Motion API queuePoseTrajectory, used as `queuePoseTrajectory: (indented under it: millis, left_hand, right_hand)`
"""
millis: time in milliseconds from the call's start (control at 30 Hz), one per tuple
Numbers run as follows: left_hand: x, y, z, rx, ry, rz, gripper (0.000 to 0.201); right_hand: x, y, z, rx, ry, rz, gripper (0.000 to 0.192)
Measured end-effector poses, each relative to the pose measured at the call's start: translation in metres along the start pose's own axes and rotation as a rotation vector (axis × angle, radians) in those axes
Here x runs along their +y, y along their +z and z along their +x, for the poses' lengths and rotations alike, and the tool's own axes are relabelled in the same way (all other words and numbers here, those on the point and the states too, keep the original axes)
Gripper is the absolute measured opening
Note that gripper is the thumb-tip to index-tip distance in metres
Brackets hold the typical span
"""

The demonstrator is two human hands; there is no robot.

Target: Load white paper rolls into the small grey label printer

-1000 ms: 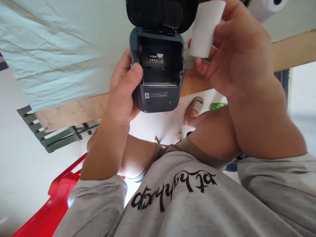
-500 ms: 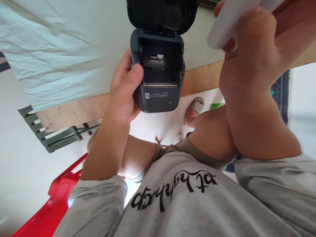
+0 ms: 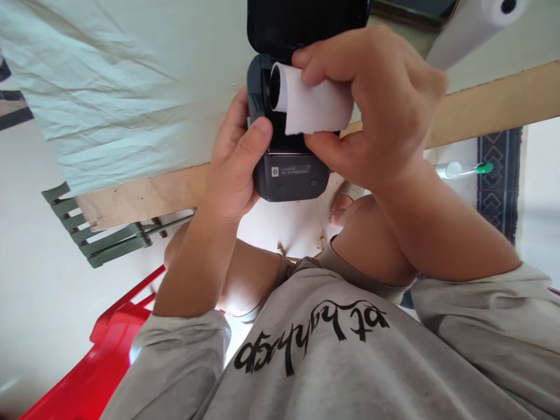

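My left hand [image 3: 238, 160] grips the left side of a small dark grey label printer [image 3: 292, 175] that stands at the edge of the table [image 3: 131, 195]. Its lid [image 3: 306, 20] is swung up and open. My right hand [image 3: 371, 111] holds a white paper roll [image 3: 308, 99] sideways, right over the printer's open paper bay, with the roll's hollow core facing left. The bay itself is hidden behind the roll and my fingers.
A pale crumpled cloth [image 3: 122, 81] covers the table. Another white paper roll [image 3: 476, 23] lies at the top right. A green slatted chair [image 3: 105, 233], a red plastic chair [image 3: 100, 361] and my knees [image 3: 367, 245] are below the table edge.
My right hand has come down and left with the paper roll, from the upper right to over the printer's open bay. My left hand has kept its grip on the printer.
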State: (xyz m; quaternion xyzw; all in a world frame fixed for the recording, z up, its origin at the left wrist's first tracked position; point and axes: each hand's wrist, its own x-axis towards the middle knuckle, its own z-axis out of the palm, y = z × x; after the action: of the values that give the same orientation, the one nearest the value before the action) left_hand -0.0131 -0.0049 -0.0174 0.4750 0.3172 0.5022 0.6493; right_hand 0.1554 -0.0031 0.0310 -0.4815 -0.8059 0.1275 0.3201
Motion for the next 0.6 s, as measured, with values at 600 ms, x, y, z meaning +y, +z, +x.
queuePoseTrajectory:
  millis: [600]
  left_hand:
    - [-0.016, -0.020, 0.007, -0.073, 0.099, 0.005, 0.078]
  right_hand:
    - [0.012, -0.004, -0.016, -0.042, 0.277, 0.476, 0.035]
